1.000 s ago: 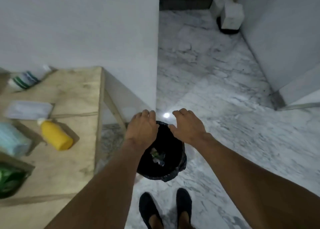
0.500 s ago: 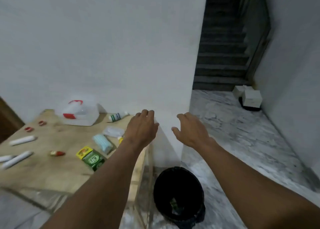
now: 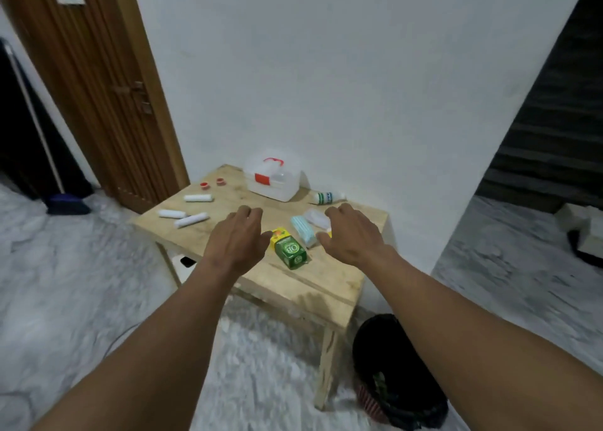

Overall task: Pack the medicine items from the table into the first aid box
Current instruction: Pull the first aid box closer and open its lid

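Observation:
A white first aid box (image 3: 273,178) with a red handle and latch stands closed at the back of a small wooden table (image 3: 329,284), against the wall. On the table lie three white bandage rolls (image 3: 191,219), two red tape rolls (image 3: 212,183), a green carton (image 3: 289,250), a pale blue mask pack (image 3: 302,231), a clear packet (image 3: 315,217) and a white bottle (image 3: 328,197). My left hand (image 3: 236,239) hovers left of the carton, fingers apart, holding nothing. My right hand (image 3: 350,233) hovers to its right, also empty, partly hiding a yellow item.
A black waste bin (image 3: 396,373) stands on the marble floor by the table's front right leg. A wooden door (image 3: 94,81) is to the left, with a broom (image 3: 63,204) beside it. Dark stairs rise at the far right.
My view has swung left and up from the waste bin to the table. Both hands now hover over the tabletop instead of over the bin, still empty.

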`<state>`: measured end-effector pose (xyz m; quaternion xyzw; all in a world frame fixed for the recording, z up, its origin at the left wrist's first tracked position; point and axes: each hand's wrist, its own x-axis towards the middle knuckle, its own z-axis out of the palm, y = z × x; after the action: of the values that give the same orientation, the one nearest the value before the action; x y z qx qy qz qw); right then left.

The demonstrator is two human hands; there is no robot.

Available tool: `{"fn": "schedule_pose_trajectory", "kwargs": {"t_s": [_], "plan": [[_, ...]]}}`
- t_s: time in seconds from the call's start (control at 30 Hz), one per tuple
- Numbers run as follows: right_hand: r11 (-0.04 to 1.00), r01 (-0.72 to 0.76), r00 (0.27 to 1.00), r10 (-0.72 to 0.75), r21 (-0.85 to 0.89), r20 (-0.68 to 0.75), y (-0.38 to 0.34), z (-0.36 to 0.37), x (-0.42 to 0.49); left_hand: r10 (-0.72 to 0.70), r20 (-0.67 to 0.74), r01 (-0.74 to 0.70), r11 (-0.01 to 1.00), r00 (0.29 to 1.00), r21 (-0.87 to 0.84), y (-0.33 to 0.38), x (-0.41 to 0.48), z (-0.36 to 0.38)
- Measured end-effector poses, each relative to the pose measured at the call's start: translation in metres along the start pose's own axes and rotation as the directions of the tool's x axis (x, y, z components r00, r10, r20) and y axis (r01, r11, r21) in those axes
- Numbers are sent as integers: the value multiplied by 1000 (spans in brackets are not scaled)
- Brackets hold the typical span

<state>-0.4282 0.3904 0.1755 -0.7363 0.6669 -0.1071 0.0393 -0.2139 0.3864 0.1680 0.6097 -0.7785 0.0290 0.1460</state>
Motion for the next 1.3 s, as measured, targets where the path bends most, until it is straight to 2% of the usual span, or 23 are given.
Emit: {"fn": "schedule_pose_trajectory", "kwargs": {"t_s": [0.17, 0.53, 0.8, 0.93, 1.1, 1.2, 1.3], "plan": [[1000, -1, 1000, 1, -3, 13, -66, 20, 40, -21, 4, 21, 1000, 1000, 20, -79, 7, -3], [988, -152, 988, 151, 29, 22, -194, 77, 144, 113, 87, -113, 994, 990, 5, -246, 86, 9], [966, -255, 965, 252, 48, 71, -193, 128, 240, 198, 143, -191, 979, 970, -65, -277, 180, 65], [936, -321, 946, 309, 146, 98, -170, 160, 303, 211, 171, -198, 976, 962, -91, -285, 236, 97], [829, -478, 878, 448, 289, 168, -150, 201, 360, 261, 189, -235, 961, 947, -148, -294, 309, 135], [647, -620, 772, 604, 444, 197, -148, 218, 388, 313, 192, -274, 939, 930, -206, -293, 346, 155], [411, -660, 672, 697, 629, 250, -149, 232, 414, 385, 174, -328, 901, 906, -282, -293, 387, 180]]}}
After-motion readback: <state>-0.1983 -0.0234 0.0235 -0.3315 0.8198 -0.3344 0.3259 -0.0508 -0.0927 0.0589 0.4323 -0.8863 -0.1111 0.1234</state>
